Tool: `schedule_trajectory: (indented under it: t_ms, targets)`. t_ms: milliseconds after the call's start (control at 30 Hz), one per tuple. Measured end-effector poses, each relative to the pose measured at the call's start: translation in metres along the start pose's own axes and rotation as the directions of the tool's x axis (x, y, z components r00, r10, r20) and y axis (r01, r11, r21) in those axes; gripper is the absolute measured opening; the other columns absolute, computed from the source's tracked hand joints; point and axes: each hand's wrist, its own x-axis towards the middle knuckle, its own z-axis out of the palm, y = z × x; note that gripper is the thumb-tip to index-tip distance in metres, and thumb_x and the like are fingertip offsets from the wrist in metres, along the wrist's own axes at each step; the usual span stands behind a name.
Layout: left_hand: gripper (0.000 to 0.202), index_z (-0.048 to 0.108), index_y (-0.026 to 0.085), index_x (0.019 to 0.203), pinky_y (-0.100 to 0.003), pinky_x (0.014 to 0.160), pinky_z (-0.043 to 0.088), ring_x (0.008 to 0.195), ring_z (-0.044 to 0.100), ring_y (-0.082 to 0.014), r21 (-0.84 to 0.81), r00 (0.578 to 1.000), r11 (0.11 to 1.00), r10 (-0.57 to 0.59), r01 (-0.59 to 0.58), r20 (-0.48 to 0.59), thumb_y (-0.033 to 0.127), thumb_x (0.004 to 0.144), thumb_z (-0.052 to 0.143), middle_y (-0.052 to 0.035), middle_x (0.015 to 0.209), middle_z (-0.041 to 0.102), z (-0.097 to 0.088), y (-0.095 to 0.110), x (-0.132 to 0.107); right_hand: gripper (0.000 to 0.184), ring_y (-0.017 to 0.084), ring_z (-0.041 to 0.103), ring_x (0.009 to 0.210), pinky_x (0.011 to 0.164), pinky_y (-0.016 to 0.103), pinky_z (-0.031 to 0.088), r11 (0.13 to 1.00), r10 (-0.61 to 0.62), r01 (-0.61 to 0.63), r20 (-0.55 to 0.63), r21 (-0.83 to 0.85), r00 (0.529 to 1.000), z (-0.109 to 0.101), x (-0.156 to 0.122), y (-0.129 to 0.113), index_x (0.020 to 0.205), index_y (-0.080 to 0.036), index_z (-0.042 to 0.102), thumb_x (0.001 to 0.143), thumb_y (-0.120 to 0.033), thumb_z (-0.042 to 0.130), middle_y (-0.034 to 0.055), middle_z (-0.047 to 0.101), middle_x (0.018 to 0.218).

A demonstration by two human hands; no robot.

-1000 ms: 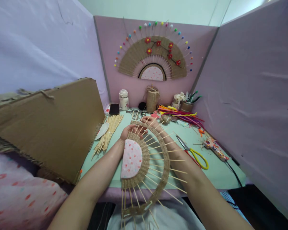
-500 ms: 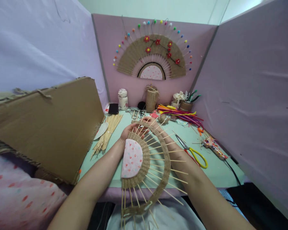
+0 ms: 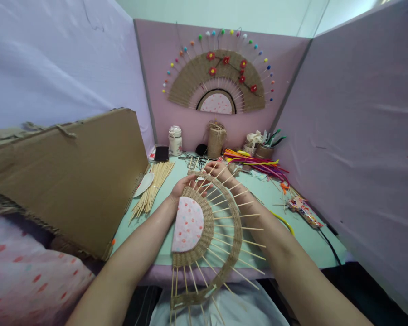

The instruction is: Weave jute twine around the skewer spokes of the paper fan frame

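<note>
While the half-round fan frame of wooden skewers and woven jute twine point(image 3: 221, 226) stands on edge at lower centre above the mint-green worktop point(image 3: 302, 235), left hand point(image 3: 185, 186) fingers clamp its upper rim; right hand point(image 3: 219, 171) fingers pinch the outer band's top end.

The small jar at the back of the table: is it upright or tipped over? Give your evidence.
Upright. The jar stands on its base on the table, its lid on top, beside the dark phone.

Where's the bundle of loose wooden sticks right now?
The wooden sticks lie on the green table, left of the left hand, beside the cardboard sheet.
</note>
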Motion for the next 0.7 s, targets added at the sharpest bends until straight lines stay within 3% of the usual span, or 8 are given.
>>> schedule_trajectory:
  t_ms: [133,267,700]
  targets:
    - [0.033,0.061,0.014,0.115,-0.034,0.064,0.053,0.099,0.065,-0.0299,-0.002,1.0,1.0,-0.01,0.01,0.011,0.024,0.086,0.047,-0.015,0.109,0.067,-0.002,0.0,0.001,0.02,0.01,0.044,0.054,0.051,0.024,0.033,0.989,-0.028,0.025,-0.022,-0.147,0.999,-0.026,0.039,0.017,0.068,-0.015,0.064,0.06,-0.034,0.066,-0.002,0.057,0.057]
    - [0.032,0.061,0.018,0.114,-0.035,0.066,0.053,0.1,0.064,-0.0299,-0.003,1.0,1.0,-0.026,0.026,0.016,0.026,0.085,0.049,-0.0131,0.11,0.067,-0.008,-0.001,0.004,0.023,0.01,0.046,0.055,0.051,0.022,0.034,0.99,-0.055,0.054,-0.006,-0.132,0.998,-0.042,0.049,0.018,0.074,-0.016,0.067,0.06,-0.034,0.067,-0.0014,0.06,0.061]
    - [0.025,0.065,0.016,0.104,-0.034,0.062,0.053,0.096,0.066,-0.03,-0.022,0.998,0.998,-0.064,0.064,0.017,0.023,0.085,0.051,-0.0125,0.103,0.069,0.006,-0.006,0.005,0.026,0.007,0.048,0.053,0.051,0.02,0.036,0.999,-0.045,0.046,0.147,0.001,0.988,-0.039,0.078,0.005,0.077,-0.017,0.069,0.062,-0.037,0.072,-0.0006,0.064,0.066]
